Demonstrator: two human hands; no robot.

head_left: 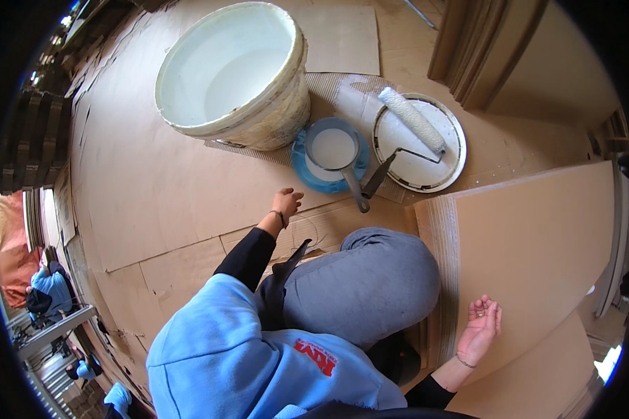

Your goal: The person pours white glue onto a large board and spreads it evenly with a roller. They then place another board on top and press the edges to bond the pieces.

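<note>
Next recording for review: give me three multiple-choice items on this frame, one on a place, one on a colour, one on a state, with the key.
1. Where does the paint roller lie?
A. Inside the big bucket
B. On the round white lid
C. On the person's knee

2. What colour is the plate under the small pot of white paint?
A. Blue
B. Red
C. Green

3. How is the right hand held?
A. Closed around the roller handle
B. Open, palm up, holding nothing
C. Gripping the bucket rim

Key:
1 B, the roller rests across the round white lid, right of the big bucket.
2 A, a blue plate rims the small pot.
3 B, its fingers spread over the cardboard sheet; the left hand reaches toward the plate, also empty.
</note>
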